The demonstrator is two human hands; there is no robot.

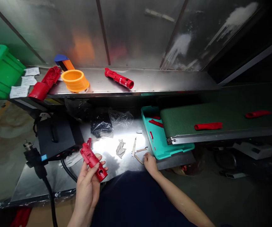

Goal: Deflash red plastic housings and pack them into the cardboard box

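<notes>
My left hand point(88, 183) is wrapped round a red plastic tool housing point(92, 159), raised above the front left of the metal bench point(112, 167). Small openings show in the housing's side. My right hand point(150, 164) rests at the bench's front edge with curled fingers, beside pliers with tan handles point(139, 155). One handle end reaches its fingertips; whether they grip it is hidden. To the left of the pliers lies a crumpled whitish scrap point(121, 148). A second red housing point(119, 78) sits on the shelf above.
A teal tray point(158, 153) holding red parts sits partly under a green conveyor belt point(185, 116), which carries red pieces point(208, 126). At left are a black box point(55, 135), a thick cable point(49, 189) and a green crate point(1, 72). An orange ring point(76, 80) stands on the shelf.
</notes>
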